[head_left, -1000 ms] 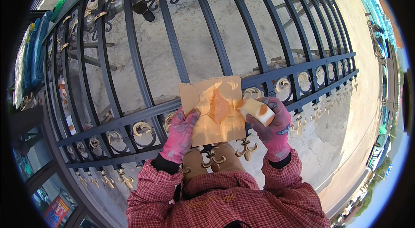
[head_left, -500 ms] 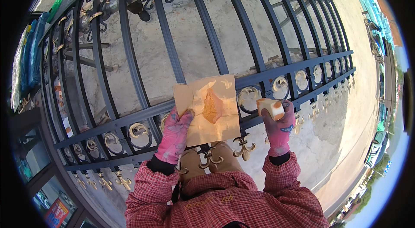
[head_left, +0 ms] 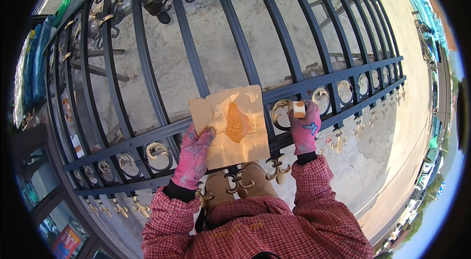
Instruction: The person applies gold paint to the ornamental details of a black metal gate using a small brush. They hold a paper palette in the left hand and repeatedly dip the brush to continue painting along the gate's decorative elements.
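Observation:
My left hand [head_left: 193,155], in a pink glove, grips the left edge of a flat piece of cardboard [head_left: 252,148] with the thumb on top. A wet-looking golden-orange paint smear [head_left: 236,124] covers the cardboard's middle. In my right hand [head_left: 305,129], also pink-gloved, is a small white sponge block [head_left: 299,110] with orange-brown stains, pinched between the fingers. The sponge is at the right side of a round gold scroll [head_left: 281,114] in the fence's lower band; whether they touch I cannot tell. Beneath both hands lies the dark metal fence panel [head_left: 238,43].
Gold spearhead finials [head_left: 278,170] stick out along the panel's near edge. More gold-faced scrolls [head_left: 159,153] line the band. Past the bars is a person's dark shoe [head_left: 164,17]. Blue plastic-wrapped material [head_left: 38,63] stands at far left, above a glass door [head_left: 37,170].
My right hand has moved left with the sponge, up to the scroll, and turned so the glove's back shows. The cardboard has shifted slightly left. The other person's checked sleeve has left the top edge.

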A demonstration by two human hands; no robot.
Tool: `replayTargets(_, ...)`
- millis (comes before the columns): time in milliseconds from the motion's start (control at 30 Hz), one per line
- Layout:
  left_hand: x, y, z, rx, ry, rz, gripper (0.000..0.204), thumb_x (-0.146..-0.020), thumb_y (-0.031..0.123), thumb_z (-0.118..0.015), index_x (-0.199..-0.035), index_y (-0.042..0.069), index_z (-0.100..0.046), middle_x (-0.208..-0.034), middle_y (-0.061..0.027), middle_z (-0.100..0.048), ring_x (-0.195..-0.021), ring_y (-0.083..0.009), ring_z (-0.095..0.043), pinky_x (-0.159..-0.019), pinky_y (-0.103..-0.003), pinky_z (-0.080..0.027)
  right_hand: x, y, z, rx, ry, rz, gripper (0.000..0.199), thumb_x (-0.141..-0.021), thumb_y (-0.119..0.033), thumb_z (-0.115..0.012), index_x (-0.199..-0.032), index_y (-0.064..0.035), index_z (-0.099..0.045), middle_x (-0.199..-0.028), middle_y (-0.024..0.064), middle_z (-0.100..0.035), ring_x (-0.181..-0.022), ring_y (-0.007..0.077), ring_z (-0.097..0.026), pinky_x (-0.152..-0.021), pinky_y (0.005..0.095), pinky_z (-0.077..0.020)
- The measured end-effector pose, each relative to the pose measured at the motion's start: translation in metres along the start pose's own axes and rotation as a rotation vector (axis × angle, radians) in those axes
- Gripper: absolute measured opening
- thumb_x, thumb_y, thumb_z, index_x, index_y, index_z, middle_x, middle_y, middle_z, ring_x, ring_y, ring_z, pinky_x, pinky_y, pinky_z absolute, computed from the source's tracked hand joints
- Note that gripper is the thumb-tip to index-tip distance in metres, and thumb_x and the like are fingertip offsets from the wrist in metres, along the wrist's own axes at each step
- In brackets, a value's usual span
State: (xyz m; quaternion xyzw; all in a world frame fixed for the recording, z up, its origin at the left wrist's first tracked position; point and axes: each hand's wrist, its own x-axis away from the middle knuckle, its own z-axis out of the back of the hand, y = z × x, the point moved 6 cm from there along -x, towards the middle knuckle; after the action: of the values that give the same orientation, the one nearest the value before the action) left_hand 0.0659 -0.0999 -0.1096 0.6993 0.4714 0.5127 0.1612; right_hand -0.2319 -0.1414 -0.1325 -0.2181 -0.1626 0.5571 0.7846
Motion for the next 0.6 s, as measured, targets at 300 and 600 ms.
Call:
replayTargets(300, 0.000, 0.002, 0.003, -0.063, -0.012, -0.071, 0.036, -0.092, 0.009, -0.055, -0.127, 0.008, -0.049, -0.109, 0.0022, -0.057, -0.097, -0.0084, -0.054, -0.088, -0.025, -0.045, 0.000, -0.001, -0.001, 0.004, 0.008, 0.031, 0.042, -0.068, -0.011, -0.076, -0.104, -0.0056, -0.055, -0.099, 0.0145, -0.058, -0.087, 0.0333, -0.060, -0.071, 0.0374, -0.0498)
replayTargets(600, 0.002, 0.004, 0.005, -0.091, -0.042, -0.091, 0.035, -0.094, 0.008, -0.051, -0.128, 0.005, -0.048, -0.108, 0.0027, -0.056, -0.097, -0.0060, -0.050, -0.087, -0.022, -0.041, -0.003, -0.001, 0.002, -0.065, -0.097, -0.148, 0.044, -0.068, -0.011, -0.076, -0.105, -0.0021, -0.054, -0.099, 0.0162, -0.058, -0.090, 0.0331, -0.059, -0.075, 0.0381, -0.0492)
